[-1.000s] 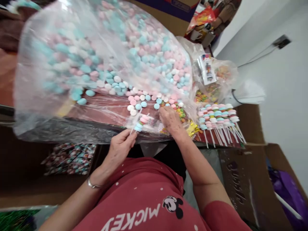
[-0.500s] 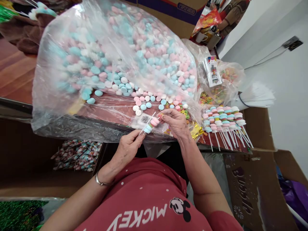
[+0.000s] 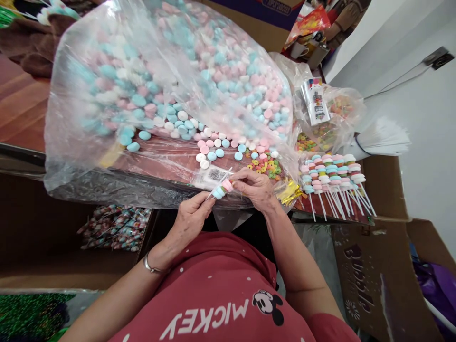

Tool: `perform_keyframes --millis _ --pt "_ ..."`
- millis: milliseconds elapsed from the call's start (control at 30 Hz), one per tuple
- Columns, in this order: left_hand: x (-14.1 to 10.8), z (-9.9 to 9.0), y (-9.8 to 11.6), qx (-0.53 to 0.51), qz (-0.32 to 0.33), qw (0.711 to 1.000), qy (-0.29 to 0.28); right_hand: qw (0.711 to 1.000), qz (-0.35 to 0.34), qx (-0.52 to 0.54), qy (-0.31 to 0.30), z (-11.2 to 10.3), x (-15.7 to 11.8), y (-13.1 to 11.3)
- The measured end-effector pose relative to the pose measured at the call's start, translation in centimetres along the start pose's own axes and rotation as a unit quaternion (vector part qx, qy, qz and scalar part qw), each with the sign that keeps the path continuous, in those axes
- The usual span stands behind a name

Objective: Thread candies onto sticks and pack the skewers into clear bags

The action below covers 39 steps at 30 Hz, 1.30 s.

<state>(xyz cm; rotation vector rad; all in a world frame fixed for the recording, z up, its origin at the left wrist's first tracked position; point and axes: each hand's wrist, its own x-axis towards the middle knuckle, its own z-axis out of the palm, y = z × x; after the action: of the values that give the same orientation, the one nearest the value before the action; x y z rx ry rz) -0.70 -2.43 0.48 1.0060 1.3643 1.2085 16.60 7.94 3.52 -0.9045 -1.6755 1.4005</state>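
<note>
My left hand (image 3: pixel 192 216) pinches white sticks at the lower end of a marshmallow skewer (image 3: pixel 219 192). Blue and pink marshmallows are threaded on it, with a green piece between them. My right hand (image 3: pixel 254 187) has thumb and fingers closed at the skewer's pink upper end; any small piece between the fingertips is hidden. Just beyond the hands, loose pink, white and blue marshmallows (image 3: pixel 220 153) lie at the mouth of a big clear bag (image 3: pixel 171 80). Small coloured candy rings (image 3: pixel 265 166) lie beyond my right hand.
Finished skewers (image 3: pixel 333 173) lie in rows at the right, below a bundle of white sticks (image 3: pixel 384 137). A silver packet (image 3: pixel 315 101) rests on a bag of rings. At lower left, an open carton (image 3: pixel 42 266) holds wrapped skewers. Gold ties (image 3: pixel 290 192) lie near my right wrist.
My right fingers have moved slightly left and down, onto the skewer's upper end. The red piece seen at their tips before is now hidden. My left hand keeps its hold.
</note>
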Motion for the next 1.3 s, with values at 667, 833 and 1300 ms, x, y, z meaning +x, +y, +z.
perform_keyframes --millis 667,833,1300 --pt "0.4 -0.6 -0.1 -0.067 0.039 0.996 0.044 0.886 -0.096 -0.453 0.001 0.6 6.8 -1.9" --pt "0.5 -1.0 -0.1 -0.078 0.033 0.994 0.063 0.754 -0.071 -0.64 -0.126 3.3 8.9 -1.0" --pt "0.8 -1.7 -0.2 -0.08 0.045 0.993 0.072 0.703 -0.095 -0.696 -0.115 -2.8 7.8 -0.7"
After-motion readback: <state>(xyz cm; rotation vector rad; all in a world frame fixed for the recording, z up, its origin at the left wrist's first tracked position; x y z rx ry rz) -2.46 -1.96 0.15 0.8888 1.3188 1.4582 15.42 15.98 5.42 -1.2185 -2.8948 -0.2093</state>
